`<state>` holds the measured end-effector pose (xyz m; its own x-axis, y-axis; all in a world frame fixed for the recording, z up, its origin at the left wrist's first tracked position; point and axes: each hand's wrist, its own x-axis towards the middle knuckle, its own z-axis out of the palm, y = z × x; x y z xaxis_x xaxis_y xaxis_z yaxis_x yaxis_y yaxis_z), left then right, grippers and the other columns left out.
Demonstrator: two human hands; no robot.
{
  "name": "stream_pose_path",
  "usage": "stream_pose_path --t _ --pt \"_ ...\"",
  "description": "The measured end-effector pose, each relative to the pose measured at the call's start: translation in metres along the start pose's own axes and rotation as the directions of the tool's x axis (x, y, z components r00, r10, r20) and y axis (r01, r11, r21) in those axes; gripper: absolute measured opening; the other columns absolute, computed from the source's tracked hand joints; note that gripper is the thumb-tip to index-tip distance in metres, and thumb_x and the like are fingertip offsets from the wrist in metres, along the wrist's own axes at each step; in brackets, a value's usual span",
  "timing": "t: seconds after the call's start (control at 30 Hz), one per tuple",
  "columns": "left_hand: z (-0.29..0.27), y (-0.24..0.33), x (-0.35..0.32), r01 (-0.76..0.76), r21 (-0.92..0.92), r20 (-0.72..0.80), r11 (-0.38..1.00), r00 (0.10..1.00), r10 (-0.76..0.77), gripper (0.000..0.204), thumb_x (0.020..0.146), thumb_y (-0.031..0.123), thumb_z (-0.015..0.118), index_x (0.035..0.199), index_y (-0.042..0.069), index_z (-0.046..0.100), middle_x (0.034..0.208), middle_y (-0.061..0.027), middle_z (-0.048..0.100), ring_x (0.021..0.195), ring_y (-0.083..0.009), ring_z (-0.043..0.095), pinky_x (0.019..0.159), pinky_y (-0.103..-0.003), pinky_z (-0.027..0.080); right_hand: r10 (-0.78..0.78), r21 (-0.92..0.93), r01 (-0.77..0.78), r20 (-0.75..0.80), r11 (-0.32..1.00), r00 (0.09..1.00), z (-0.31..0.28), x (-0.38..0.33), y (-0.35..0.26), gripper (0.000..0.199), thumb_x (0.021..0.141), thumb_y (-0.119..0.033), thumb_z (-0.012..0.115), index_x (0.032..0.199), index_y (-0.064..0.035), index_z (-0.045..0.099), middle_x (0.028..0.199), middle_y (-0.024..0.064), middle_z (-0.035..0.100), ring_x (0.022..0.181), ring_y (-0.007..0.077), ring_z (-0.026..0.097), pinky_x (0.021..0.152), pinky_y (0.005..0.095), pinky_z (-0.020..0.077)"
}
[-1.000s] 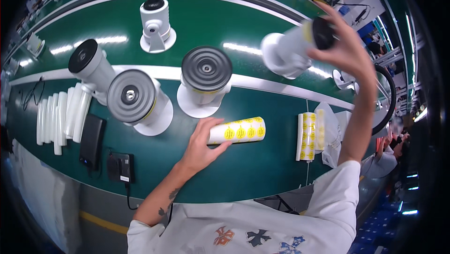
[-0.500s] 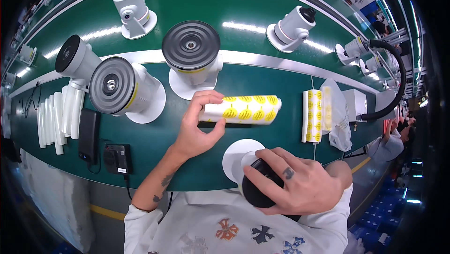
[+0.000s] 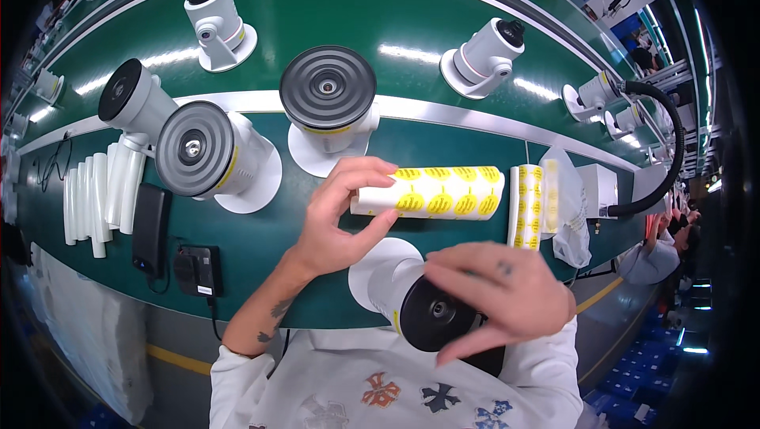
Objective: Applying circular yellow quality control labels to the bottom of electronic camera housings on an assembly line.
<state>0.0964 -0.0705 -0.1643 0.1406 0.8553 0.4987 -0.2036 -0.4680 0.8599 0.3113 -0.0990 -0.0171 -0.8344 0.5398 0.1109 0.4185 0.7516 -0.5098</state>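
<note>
My left hand (image 3: 340, 219) pinches the left end of a white sticker roll (image 3: 443, 193) covered with yellow round labels. The roll lies on the green table (image 3: 412, 140). My right hand (image 3: 495, 294) is wrapped over a white security camera (image 3: 396, 286) with a black round face. It holds the camera at the table's near edge, close to my chest. The camera's base points toward the sticker roll, and its rear half is hidden under my fingers.
Several more white cameras stand on the green belt: one (image 3: 214, 161) left of my hand, one (image 3: 328, 104) beyond it, one (image 3: 484, 57) farther right. A second sticker roll (image 3: 526, 206), a plastic bag (image 3: 566, 207), white strips (image 3: 99, 195), a black phone (image 3: 149, 227) and a black adapter (image 3: 198, 271) lie around.
My right hand brought the white camera from the far right of the belt down to the near edge. My left hand stayed on the sticker roll.
</note>
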Motion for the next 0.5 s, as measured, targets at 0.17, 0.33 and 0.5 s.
stream_pose_path --t 0.17,0.33,0.5 --pt "0.014 -0.016 0.013 -0.109 0.059 0.085 0.992 0.991 0.104 0.04 0.074 -0.009 0.072 0.11 0.002 0.059 0.115 -0.0157 0.059 0.109 -0.0287 0.061 0.091 -0.035 0.051 0.076 -0.159 -0.125 -0.288 0.979 0.955 0.001 0.02 0.055 0.033 0.077 -0.014 0.076 0.107 -0.0043 0.067 0.096 0.0083 0.061 0.08 0.0245 0.06 0.067 0.0359 0.049" --pt "0.023 -0.022 0.012 -0.158 0.128 0.063 0.979 0.987 0.151 0.04 0.072 -0.007 0.075 0.109 0.003 0.062 0.113 -0.0152 0.062 0.106 -0.0295 0.064 0.087 -0.036 0.053 0.027 -0.111 -0.051 -0.209 0.993 0.978 0.008 0.017 0.081 0.022 0.078 -0.008 0.074 0.098 -0.0041 0.067 0.09 0.0065 0.059 0.075 0.0245 0.058 0.063 0.0377 0.0464" --pt "0.032 -0.032 0.015 -0.168 0.157 0.098 0.973 0.983 0.154 0.039 0.071 -0.006 0.075 0.107 0.002 0.063 0.113 -0.0156 0.062 0.103 -0.0293 0.065 0.086 -0.036 0.053 0.033 -0.044 -0.042 -0.172 0.998 0.984 0.007 0.003 0.091 0.016 0.08 -0.01 0.072 0.093 -0.0044 0.065 0.091 0.0069 0.059 0.078 0.0255 0.059 0.064 0.0378 0.0477"
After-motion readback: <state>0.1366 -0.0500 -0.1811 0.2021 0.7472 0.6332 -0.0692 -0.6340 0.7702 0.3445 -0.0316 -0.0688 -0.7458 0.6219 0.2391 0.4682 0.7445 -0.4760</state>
